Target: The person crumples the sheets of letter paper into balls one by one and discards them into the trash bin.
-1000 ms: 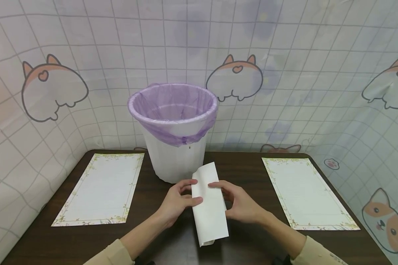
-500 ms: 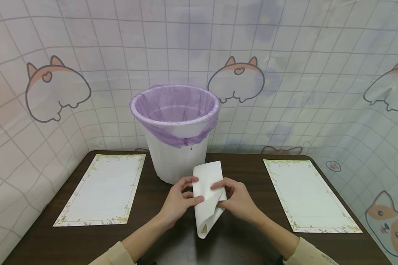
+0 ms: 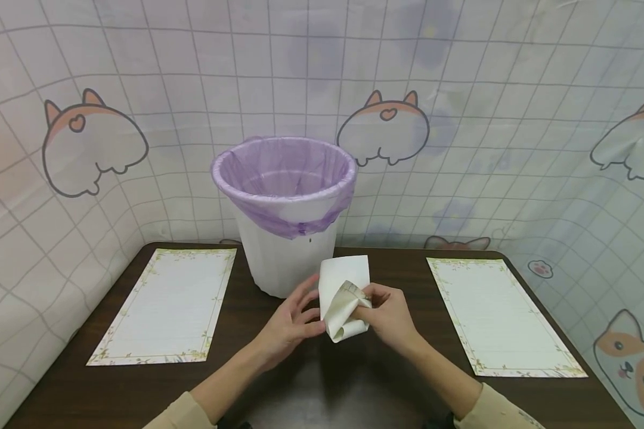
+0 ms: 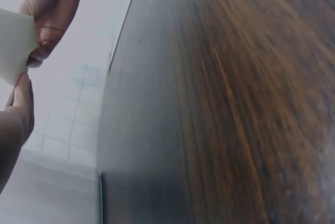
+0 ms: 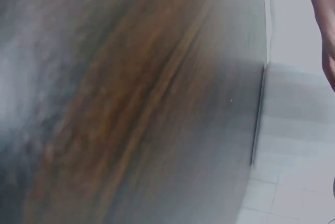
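In the head view, a white sheet of paper [image 3: 344, 274], folded and partly crumpled, is held up in front of the trash can. My right hand [image 3: 389, 316] pinches its lower right part, where a folded-over flap shows a printed edge. My left hand [image 3: 287, 325] is at the paper's left side, its fingers spread and fairly straight, fingertips and thumb right at the edge. The left wrist view shows part of the paper [image 4: 14, 46] between both hands. Only a sliver of a hand appears in the right wrist view, at the right edge.
A white trash can [image 3: 287, 256] with a purple liner stands behind the hands. A sheet with a floral border [image 3: 166, 307] lies at the left of the dark wooden table [image 3: 397, 393]. Another bordered sheet [image 3: 501, 316] lies at the right. A patterned curtain surrounds the table.
The long folded paper has had its near end bent up and crumpled by my right hand, so it is shorter now. My left hand's fingers have loosened from their grip on it.
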The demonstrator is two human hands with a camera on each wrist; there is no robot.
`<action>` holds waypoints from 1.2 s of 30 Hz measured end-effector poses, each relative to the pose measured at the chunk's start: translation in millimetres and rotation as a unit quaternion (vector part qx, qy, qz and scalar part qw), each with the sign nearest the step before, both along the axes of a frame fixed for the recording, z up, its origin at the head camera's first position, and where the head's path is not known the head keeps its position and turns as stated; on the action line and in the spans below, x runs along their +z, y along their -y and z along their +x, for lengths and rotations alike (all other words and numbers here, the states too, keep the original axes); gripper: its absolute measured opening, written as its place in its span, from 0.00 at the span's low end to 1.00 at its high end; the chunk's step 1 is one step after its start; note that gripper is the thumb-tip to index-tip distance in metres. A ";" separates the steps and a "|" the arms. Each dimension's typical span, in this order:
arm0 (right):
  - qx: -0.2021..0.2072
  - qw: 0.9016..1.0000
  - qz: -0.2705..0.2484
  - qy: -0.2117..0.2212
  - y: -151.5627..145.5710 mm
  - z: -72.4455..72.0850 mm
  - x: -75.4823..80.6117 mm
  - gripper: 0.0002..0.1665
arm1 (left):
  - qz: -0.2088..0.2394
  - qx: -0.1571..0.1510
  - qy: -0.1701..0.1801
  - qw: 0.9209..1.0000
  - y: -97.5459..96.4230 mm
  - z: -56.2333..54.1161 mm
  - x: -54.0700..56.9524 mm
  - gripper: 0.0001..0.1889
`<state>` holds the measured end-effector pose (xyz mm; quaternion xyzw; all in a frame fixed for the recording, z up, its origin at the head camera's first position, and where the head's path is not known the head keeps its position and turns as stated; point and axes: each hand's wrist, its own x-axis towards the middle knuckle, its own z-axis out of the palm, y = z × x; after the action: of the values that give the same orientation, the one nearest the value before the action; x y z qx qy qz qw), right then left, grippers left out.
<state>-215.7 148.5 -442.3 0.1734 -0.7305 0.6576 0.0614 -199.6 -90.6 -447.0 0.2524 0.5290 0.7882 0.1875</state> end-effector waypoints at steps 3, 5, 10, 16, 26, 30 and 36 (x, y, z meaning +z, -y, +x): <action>0.001 1.000 -0.006 -0.001 1.1 1.1 0.8 0.08 | -0.004 0.001 0.003 1.000 -1.9 -0.6 -1.0 0.56; -0.004 1.000 -0.006 -0.005 2.0 1.6 1.2 0.08 | -0.009 0.007 0.005 1.000 -3.4 -1.0 -1.1 0.57; -0.026 1.000 -0.001 -0.013 4.1 2.6 2.0 0.08 | -0.035 0.036 -0.002 0.999 -7.4 -1.4 1.0 0.57; -0.041 0.999 0.000 -0.017 7.6 3.7 1.0 0.09 | -0.043 0.066 -0.014 0.997 -12.4 -0.7 0.8 0.57; -0.063 0.997 0.018 -0.038 11.5 6.6 4.2 0.13 | -0.045 0.096 -0.049 0.993 -16.6 -1.9 3.1 0.55; -0.066 0.997 0.020 -0.038 11.4 7.8 6.5 0.12 | -0.054 0.107 -0.071 0.990 -17.2 -3.1 3.2 0.55; -0.071 0.996 0.034 -0.045 13.0 10.7 6.1 0.12 | -0.075 0.130 -0.074 0.986 -19.3 -2.6 0.9 0.53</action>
<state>-205.1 135.5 -436.3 0.1521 -0.7595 0.6178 0.1351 -202.2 -71.3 -446.1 0.2238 0.6272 0.7434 0.0621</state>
